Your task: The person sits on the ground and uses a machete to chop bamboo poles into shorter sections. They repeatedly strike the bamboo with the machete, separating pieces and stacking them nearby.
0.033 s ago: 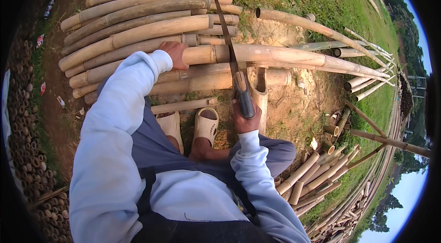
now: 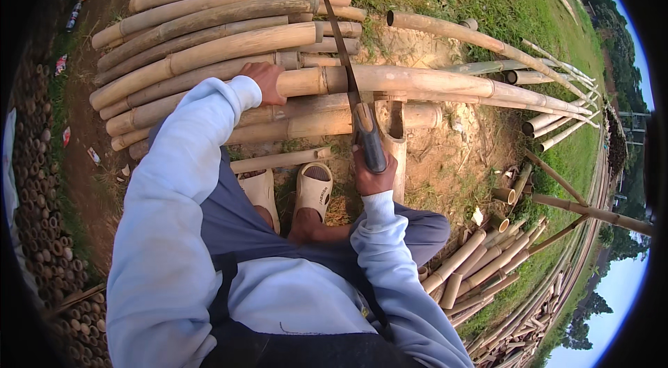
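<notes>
My right hand (image 2: 374, 172) is closed round the dark handle of a handsaw (image 2: 346, 55). The saw's long, narrow blade lies across a thick bamboo pole (image 2: 431, 81) and points away from me. Around the near left end of that pole, my left hand (image 2: 266, 83) is closed, a little left of the blade. Just right of the blade, the pole passes over an upright bamboo post (image 2: 394, 152) with a hollowed top. Whether the blade has cut into the pole I cannot tell.
Cut bamboo lengths (image 2: 209, 41) lie in rows at the far left. Longer poles (image 2: 473, 40) stretch off to the right over grass. Short bamboo pieces (image 2: 466, 264) are heaped at the lower right, near a bamboo frame (image 2: 591, 213). My sandals (image 2: 313, 190) rest below the work.
The saw and my right hand have shifted very slightly away from me. My left hand and the pole stay in place.
</notes>
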### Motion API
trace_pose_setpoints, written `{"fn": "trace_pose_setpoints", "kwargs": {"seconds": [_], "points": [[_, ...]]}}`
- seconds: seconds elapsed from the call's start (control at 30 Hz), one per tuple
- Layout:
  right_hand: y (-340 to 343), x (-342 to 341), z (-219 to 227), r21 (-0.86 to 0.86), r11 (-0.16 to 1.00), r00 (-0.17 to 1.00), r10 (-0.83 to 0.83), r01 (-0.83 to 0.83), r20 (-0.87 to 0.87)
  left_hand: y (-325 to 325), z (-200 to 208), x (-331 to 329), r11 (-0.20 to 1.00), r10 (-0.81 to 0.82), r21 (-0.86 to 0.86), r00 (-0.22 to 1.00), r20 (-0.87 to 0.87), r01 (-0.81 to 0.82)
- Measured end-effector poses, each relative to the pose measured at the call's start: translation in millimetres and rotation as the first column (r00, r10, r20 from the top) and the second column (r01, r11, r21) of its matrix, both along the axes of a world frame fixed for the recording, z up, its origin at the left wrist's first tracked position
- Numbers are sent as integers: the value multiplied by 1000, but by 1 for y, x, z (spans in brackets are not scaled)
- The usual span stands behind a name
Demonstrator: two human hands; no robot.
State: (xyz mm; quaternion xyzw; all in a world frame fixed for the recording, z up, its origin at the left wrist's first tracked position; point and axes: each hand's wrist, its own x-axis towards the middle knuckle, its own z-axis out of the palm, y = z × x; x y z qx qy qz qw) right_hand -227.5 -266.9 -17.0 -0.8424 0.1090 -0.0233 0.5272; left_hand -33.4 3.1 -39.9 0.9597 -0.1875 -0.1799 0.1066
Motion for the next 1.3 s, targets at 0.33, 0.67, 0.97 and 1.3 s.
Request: {"fn": "trace_pose_setpoints", "kwargs": {"seconds": [0.33,0.67,0.97,1.3], "points": [[10,8,-16,-104,990,974,-76,100,213,2,2,1,999,-32,22,997,-73,34],[-2,-73,7,-161,987,993,26,-7,117,0,-14,-7,998,-44,36,999,9,44],[5,-61,20,-38,998,998,-54,55,20,0,-18,-3,998,61,16,993,97,-62],[12,-46,42,-15,999,997,-51,52,62,5,-23,-10,1000,28,-19,983,179,-25]]}}
